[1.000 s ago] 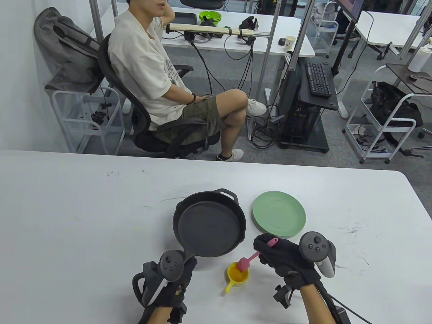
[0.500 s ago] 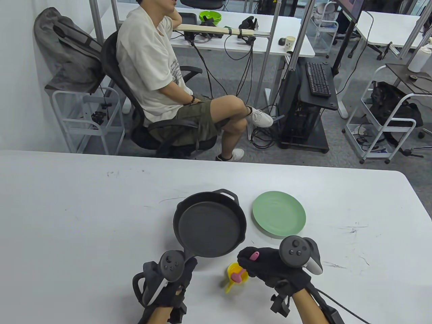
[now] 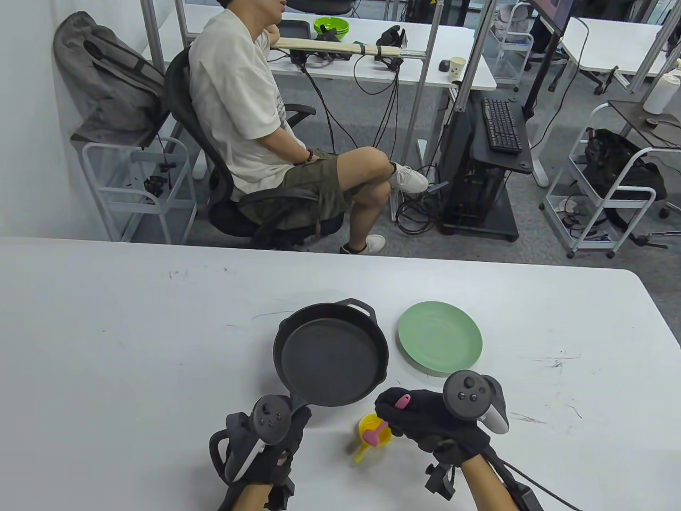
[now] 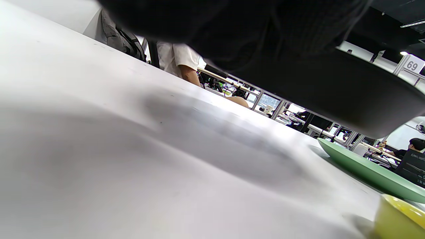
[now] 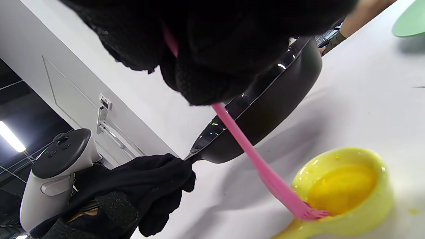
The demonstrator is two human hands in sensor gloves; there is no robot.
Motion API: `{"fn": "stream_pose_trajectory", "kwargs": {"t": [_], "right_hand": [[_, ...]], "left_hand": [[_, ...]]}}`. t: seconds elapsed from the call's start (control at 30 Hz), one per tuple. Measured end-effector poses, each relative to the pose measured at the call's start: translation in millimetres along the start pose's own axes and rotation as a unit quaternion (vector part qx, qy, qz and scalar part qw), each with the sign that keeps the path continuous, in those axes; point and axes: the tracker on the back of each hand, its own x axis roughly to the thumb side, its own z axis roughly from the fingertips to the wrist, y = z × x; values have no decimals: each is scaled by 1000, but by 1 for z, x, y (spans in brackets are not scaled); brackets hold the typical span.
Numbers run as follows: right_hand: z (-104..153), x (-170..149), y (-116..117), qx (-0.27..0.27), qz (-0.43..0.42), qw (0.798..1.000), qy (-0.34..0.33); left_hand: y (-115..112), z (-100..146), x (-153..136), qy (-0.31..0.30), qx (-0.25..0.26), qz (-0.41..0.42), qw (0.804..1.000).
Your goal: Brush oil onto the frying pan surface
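A black cast-iron frying pan (image 3: 330,359) sits on the white table (image 3: 133,346); it also shows in the right wrist view (image 5: 275,99) and the left wrist view (image 4: 332,89). My left hand (image 3: 276,436) grips its handle at the near side. My right hand (image 3: 420,418) holds a pink silicone brush (image 5: 259,159) with its bristles dipped in the oil in a small yellow cup (image 5: 345,192). The cup (image 3: 372,434) stands just in front of the pan, between my hands.
A green plate (image 3: 440,337) lies to the right of the pan. Past the table's far edge a person sits in an office chair (image 3: 213,202), with desks and carts behind.
My right hand has moved left and tipped the brush down, so the brush head went from above the cup's rim into the oil. In the last half second it barely moved. My left hand stayed.
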Motion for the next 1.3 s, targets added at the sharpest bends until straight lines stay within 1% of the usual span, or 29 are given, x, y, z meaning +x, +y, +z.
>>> {"fn": "stream_pose_trajectory", "kwargs": {"t": [0.1,0.17,0.3,0.4,0.5,0.6,0.67,0.8,1.0,1.13,1.3], "right_hand": [[3,2,-8,-24,11,1000,-3],[7,2,-16,-42,-7,999,-7],[17,2,-37,-89,-74,993,-24],[23,2,-48,-129,-108,985,-34],[26,1,-50,-180,-133,974,-31],[25,-1,-45,-209,-155,965,-25],[22,-2,-40,-212,-162,964,-16],[17,-1,-31,-215,-135,967,3],[6,2,-14,-181,-123,975,28],[0,5,-7,-155,-102,982,38],[-2,5,-4,-158,-52,985,48]], "left_hand": [[0,0,0,0,1,-1,1000],[0,0,0,-1,1,-2,1000],[-1,0,2,-3,0,-6,1000],[-3,0,3,-8,-8,1,1000],[-5,1,6,-13,-12,9,1000],[-8,3,13,-24,-13,9,1000],[-12,5,21,-38,-16,5,999],[-19,10,37,-64,-18,-14,998],[-25,17,54,-94,-26,-16,995],[-27,20,58,-106,-24,-14,994],[-26,21,59,-110,-16,-21,994]]}}
